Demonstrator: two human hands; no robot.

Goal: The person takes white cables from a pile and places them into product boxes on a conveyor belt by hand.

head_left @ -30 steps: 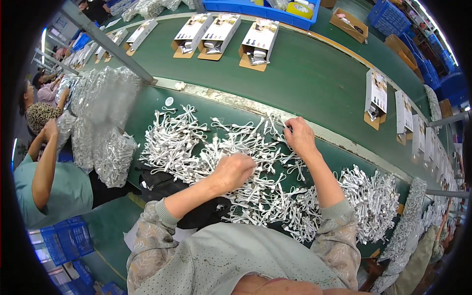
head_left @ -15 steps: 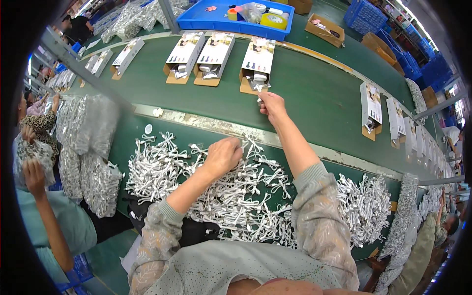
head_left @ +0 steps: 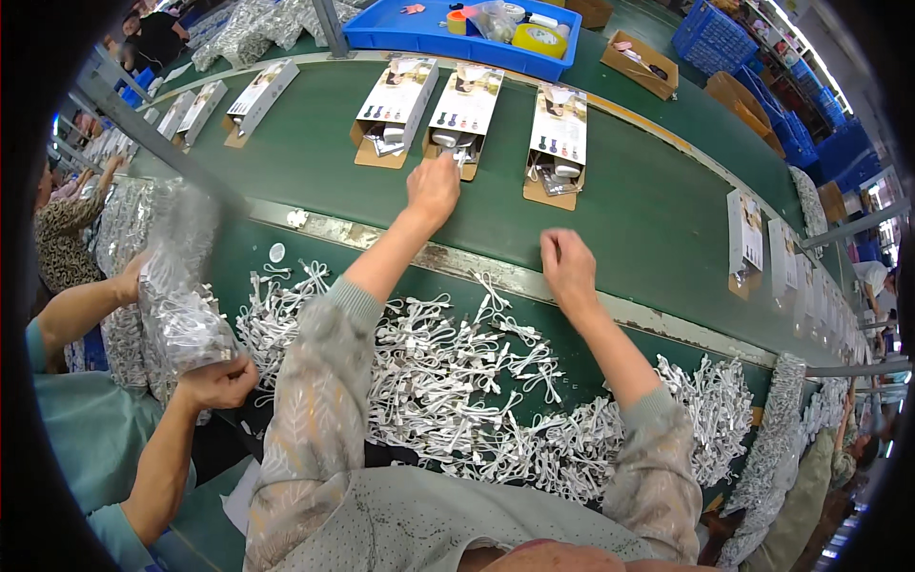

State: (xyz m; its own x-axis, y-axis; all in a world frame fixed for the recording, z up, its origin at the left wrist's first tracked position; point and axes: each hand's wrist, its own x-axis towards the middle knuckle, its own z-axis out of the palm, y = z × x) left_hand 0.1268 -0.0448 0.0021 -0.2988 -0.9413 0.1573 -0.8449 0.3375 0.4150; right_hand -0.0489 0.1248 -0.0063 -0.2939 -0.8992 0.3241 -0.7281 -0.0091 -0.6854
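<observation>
1. Centrally, the left hand (head_left: 434, 188) is shown stretched across the green conveyor belt (head_left: 658, 214), fingers closed at the mouth of the middle open carton (head_left: 459, 116); whatever it pinches is hidden, so its contents cannot be told.
2. Right of centre, the right hand (head_left: 568, 267) is seen loosely curled above the metal belt rail (head_left: 496, 276), apparently holding nothing; a small item inside cannot be excluded.
3. Across the lower middle, the heap of white bundled cables (head_left: 448, 381) lies on the near bench, well apart from the cartons.
4. Risk: a cable may be dropped short of the carton, since the reach is long and the carton mouth is narrow and already partly filled.
5. Risk: the carton may be nudged out of line or tipped by the left hand, because it rests loose on the belt.
6. Risk: loose bundles at the heap's edge may be swept off the bench by the forearms lying over them.
7. Count: three open cartons stand in a row at upper centre, the right carton (head_left: 556, 143) being just beside the middle one; three more are seen at upper left and at least three at the right edge.
8. Count: one blue tray (head_left: 381, 33) at the top; cables too many to count; one co-worker's hand (head_left: 217, 379) at left gripping a clear bag (head_left: 176, 305).
</observation>
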